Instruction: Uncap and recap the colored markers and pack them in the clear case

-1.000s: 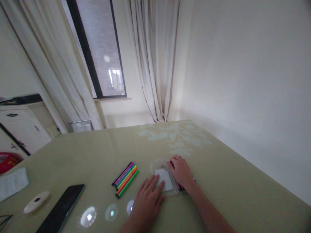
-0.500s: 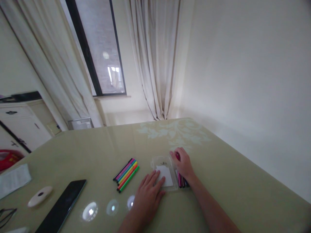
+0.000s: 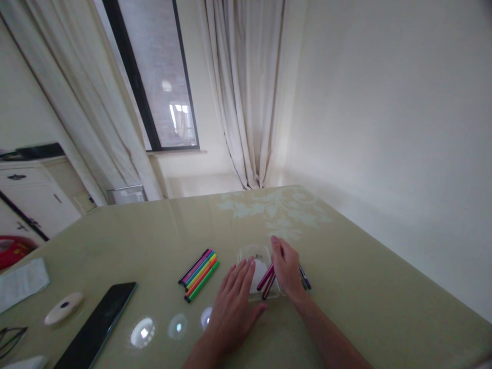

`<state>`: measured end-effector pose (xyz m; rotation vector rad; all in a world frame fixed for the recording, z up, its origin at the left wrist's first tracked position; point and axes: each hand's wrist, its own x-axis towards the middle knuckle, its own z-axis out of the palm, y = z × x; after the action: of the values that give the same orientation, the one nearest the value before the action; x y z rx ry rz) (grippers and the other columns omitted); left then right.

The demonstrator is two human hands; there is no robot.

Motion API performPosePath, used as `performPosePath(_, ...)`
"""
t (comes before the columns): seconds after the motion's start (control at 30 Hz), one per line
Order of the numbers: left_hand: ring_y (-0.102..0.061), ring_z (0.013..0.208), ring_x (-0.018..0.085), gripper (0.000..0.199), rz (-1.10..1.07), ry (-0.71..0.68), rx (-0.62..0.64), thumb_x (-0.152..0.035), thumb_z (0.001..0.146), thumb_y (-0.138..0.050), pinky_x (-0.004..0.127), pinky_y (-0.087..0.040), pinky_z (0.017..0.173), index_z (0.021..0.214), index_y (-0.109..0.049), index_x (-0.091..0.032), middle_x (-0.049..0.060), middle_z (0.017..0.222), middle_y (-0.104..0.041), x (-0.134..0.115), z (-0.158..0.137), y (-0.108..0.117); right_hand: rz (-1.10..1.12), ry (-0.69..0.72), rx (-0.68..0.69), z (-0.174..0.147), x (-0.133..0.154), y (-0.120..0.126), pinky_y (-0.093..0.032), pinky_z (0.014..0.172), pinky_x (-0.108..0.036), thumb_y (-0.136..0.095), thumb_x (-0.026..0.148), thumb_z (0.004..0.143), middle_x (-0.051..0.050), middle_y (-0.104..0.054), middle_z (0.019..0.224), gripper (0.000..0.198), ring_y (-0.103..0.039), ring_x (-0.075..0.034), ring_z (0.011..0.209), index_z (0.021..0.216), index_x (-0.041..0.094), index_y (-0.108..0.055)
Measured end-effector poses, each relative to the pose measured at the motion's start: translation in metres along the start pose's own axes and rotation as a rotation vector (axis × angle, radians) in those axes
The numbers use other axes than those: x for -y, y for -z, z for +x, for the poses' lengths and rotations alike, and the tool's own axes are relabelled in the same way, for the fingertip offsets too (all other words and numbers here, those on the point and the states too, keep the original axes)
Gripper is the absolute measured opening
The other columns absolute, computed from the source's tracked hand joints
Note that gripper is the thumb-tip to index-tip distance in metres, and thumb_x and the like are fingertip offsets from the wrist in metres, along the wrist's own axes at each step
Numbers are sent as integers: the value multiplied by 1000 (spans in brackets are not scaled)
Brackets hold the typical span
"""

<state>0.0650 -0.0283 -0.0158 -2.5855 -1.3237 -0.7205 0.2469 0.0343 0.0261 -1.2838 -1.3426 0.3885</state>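
Observation:
My right hand (image 3: 287, 266) is closed around magenta and dark red felt-tip pens (image 3: 266, 279), whose lower ends stick out to its left over a clear plastic case (image 3: 246, 251). A white card (image 3: 259, 269) lies in the case. My left hand (image 3: 239, 294), fingers stretched out, rests at the case's left side and covers part of it. Just right of my right hand, dark felt-tip pens (image 3: 305, 279) lie on the table, partly hidden. Left of the case, several coloured felt-tip pens (image 3: 199, 274) lie side by side in a row.
On the left of the table (image 3: 154, 241) lie a dark tablet or phone (image 3: 98, 325), an oval white object (image 3: 63, 308), a pale cloth or paper (image 3: 23, 284) and a dark cable (image 3: 11, 341). A wall (image 3: 384, 154) borders the right edge.
My right hand has lifted the magenta and dark red pens from beside the case and moved them left over it. My left hand's fingers have shifted up slightly and drawn together.

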Motion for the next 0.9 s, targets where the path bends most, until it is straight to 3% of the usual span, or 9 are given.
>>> performPosePath(0.1,-58,128,28,68,108,28,-75,-21,99,-51,43,-49,107,160,-24,-12,16,144,-59,-9,0,-6,35,88,203,-32,20,-23,-36,59,-27,-44,50,105,2,-52,64,46,-46,-14,61,69,23,-46)
performPosePath(0.17,-65,113,26,68,183,69,-100,-6,95,-44,41,-53,97,160,-24,-10,16,129,-66,-9,-3,-13,49,138,293,-45,28,-31,-38,64,-27,-43,46,106,1,-55,71,43,-50,-15,68,71,22,-47)
performPosePath(0.27,-68,95,21,72,255,139,-72,1,91,-41,33,-57,85,160,-22,-8,13,114,-68,3,-6,-17,66,153,383,-39,23,-28,-42,71,-27,-40,44,108,-1,-61,81,38,-56,-16,77,80,22,-55)
performPosePath(0.4,-68,105,20,74,371,328,43,6,88,-42,28,-58,85,158,-34,-16,14,129,-64,31,-7,-1,-57,119,216,3,-14,-2,-44,85,-31,-33,42,108,-7,-69,95,40,-62,-20,92,97,21,-65)
performPosePath(0.57,-66,115,22,64,450,432,268,9,86,-40,31,-58,92,142,-58,-17,14,136,-64,42,-7,14,-485,96,179,34,-61,20,-41,85,-36,-35,41,106,-11,-70,86,46,-62,-25,87,78,21,-66)
performPosePath(0.67,-65,116,25,53,465,448,328,4,92,-44,35,-57,93,138,-62,-16,14,131,-67,40,-6,16,-643,113,208,33,-69,17,-39,80,-34,-37,40,106,-11,-69,85,45,-61,-24,84,75,21,-64)
performPosePath(0.8,-66,115,26,37,429,475,316,-13,100,-50,38,-56,93,132,-66,-21,12,127,-68,42,-4,23,-727,153,221,31,-68,13,-37,76,-33,-40,38,106,-10,-69,84,42,-60,-23,82,76,21,-64)
performPosePath(0.9,-68,107,24,35,430,537,327,-7,98,-50,36,-56,88,122,-71,-20,10,120,-69,45,-3,30,-759,158,229,31,-65,14,-36,74,-33,-41,38,106,-9,-69,83,42,-59,-23,81,75,21,-64)
